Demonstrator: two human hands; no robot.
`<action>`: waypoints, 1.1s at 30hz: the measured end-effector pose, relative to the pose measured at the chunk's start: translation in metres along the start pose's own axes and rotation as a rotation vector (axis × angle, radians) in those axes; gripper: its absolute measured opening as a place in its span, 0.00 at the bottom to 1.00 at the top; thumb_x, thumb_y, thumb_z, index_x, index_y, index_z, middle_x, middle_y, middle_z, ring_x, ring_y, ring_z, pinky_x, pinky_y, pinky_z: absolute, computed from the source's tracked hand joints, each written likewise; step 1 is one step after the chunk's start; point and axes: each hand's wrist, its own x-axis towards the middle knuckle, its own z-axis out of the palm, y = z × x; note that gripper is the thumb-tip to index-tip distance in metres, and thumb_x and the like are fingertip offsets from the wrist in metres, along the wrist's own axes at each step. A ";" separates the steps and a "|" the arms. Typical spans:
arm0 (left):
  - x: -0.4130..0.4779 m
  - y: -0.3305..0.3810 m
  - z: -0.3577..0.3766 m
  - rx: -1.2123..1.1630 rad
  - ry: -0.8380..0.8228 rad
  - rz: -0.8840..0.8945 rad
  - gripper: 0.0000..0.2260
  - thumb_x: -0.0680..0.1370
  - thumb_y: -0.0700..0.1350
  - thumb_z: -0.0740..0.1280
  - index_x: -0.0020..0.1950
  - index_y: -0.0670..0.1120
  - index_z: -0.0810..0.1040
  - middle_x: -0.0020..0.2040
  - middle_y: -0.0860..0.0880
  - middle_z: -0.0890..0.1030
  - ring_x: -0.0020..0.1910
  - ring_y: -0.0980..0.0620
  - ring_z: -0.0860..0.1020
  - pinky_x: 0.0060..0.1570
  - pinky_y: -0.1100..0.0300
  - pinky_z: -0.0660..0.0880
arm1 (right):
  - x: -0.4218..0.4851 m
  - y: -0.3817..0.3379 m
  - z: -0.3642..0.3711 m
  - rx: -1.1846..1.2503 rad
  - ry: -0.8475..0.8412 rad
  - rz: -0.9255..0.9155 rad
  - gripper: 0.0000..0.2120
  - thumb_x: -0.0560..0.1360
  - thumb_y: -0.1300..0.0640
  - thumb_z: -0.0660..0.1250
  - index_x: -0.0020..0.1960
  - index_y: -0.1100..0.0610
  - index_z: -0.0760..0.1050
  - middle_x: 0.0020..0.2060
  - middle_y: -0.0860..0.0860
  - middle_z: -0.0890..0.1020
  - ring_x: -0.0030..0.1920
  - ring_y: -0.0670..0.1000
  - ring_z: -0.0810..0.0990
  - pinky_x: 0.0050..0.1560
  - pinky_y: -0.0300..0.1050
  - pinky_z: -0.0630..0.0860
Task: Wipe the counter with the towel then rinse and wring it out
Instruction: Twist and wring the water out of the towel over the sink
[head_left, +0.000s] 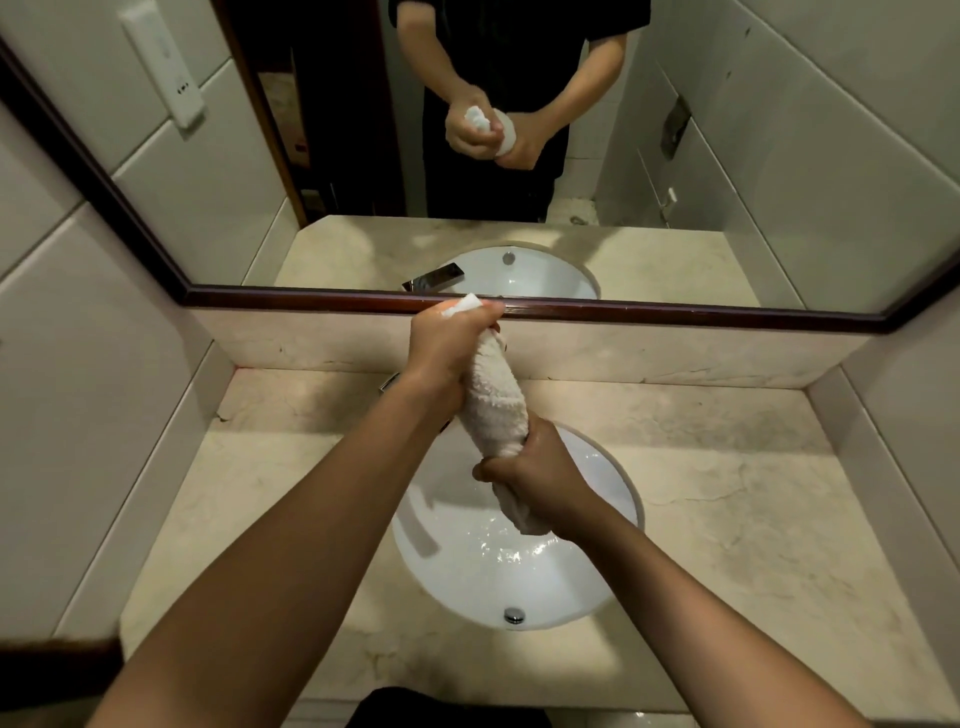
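A white towel (496, 400), rolled into a thick twisted rope, hangs above the white sink basin (457, 577). My left hand (449, 345) grips its upper end, a bit of cloth poking out above the fist. My right hand (537, 475) grips the lower part, and the towel's tail sticks out below it over the bowl. Water glistens in the basin around the drain (514, 615). The beige marble counter (727, 499) surrounds the sink.
A dark-framed mirror (519, 306) runs along the back above a low marble backsplash and shows a person's reflection. The faucet (389, 383) is mostly hidden behind my left wrist. Tiled walls close in on both sides.
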 end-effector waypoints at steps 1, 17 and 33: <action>-0.001 0.000 -0.001 -0.002 -0.022 -0.002 0.09 0.75 0.38 0.75 0.38 0.41 0.77 0.30 0.41 0.78 0.26 0.46 0.77 0.31 0.56 0.77 | -0.001 -0.001 0.000 0.063 -0.036 0.011 0.14 0.62 0.63 0.76 0.38 0.57 0.70 0.30 0.52 0.73 0.32 0.54 0.72 0.35 0.52 0.72; 0.000 -0.012 -0.011 -0.218 -0.308 -0.085 0.18 0.82 0.48 0.68 0.34 0.44 0.73 0.32 0.46 0.75 0.29 0.48 0.76 0.34 0.57 0.75 | -0.010 -0.009 -0.010 0.460 -0.501 0.197 0.11 0.61 0.70 0.60 0.41 0.60 0.70 0.29 0.55 0.71 0.24 0.51 0.67 0.27 0.37 0.66; 0.007 -0.020 0.006 0.130 0.063 -0.117 0.32 0.69 0.45 0.83 0.67 0.47 0.69 0.56 0.43 0.79 0.53 0.42 0.83 0.46 0.49 0.84 | 0.004 0.011 -0.016 -0.334 0.057 -0.017 0.31 0.66 0.50 0.79 0.65 0.49 0.71 0.50 0.49 0.83 0.49 0.53 0.83 0.51 0.58 0.82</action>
